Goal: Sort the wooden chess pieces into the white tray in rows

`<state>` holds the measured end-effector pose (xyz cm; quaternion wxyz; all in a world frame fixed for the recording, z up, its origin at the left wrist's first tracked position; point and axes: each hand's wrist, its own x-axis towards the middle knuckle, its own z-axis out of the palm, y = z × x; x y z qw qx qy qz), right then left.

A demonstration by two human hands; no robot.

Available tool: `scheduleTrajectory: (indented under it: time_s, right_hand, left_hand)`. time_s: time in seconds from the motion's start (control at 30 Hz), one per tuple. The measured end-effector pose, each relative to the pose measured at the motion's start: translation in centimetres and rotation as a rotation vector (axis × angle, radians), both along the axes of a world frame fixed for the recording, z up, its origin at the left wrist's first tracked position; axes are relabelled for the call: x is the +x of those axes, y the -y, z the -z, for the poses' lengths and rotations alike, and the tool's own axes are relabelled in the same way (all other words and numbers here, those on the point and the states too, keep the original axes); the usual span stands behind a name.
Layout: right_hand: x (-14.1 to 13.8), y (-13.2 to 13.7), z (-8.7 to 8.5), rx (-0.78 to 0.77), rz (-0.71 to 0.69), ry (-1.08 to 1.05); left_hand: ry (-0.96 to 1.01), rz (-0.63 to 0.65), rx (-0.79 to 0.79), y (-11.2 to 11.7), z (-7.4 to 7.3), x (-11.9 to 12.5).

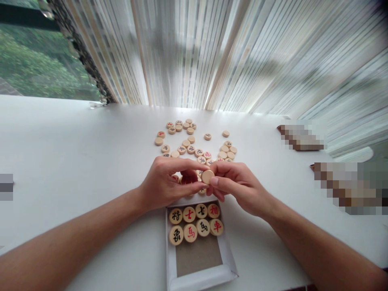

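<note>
Between both hands, just above the far edge of a white box [171,266], I hold a round wooden Chinese chess piece [207,177], its blank face toward me. My left hand [174,178] pinches it from the left with thumb and fingertips. From the right, my right hand [238,182] grips the same piece, thumb on its face. Inside the box, two rows of pieces lie face up with red and black characters, such as a red horse piece [190,233] and a black general piece [176,216]. The near part of the box shows its grey bottom.
Several loose chess pieces [190,149] lie scattered beyond my hands on the white table [91,161], some face up, some blank side up. My hands hide some of them. A striped curtain [182,52] hangs along the table's back edge. Two blurred-out brown-edged objects [300,137] sit at right.
</note>
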<state>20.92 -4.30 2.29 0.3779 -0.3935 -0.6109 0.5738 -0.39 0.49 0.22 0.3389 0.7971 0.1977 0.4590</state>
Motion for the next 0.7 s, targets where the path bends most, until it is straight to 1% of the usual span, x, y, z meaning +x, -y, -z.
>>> scheduleTrajectory:
  time_s: [0.13, 0.37, 0.7]
  right_hand:
    - [-0.24, 0.00, -0.09, -0.005, -0.004, -0.006]
    - [-0.28, 0.01, -0.07, 0.008, 0.030, 0.036]
    - [0.11, -0.14, 0.00, -0.014, 0.013, -0.033]
  left_hand:
    - [0.011, 0.004, 0.009, -0.02, 0.05, 0.08]
    - [0.013, 0.006, 0.010, 0.01, 0.02, 0.07]
    - [0.007, -0.004, -0.002, -0.05, -0.05, 0.02]
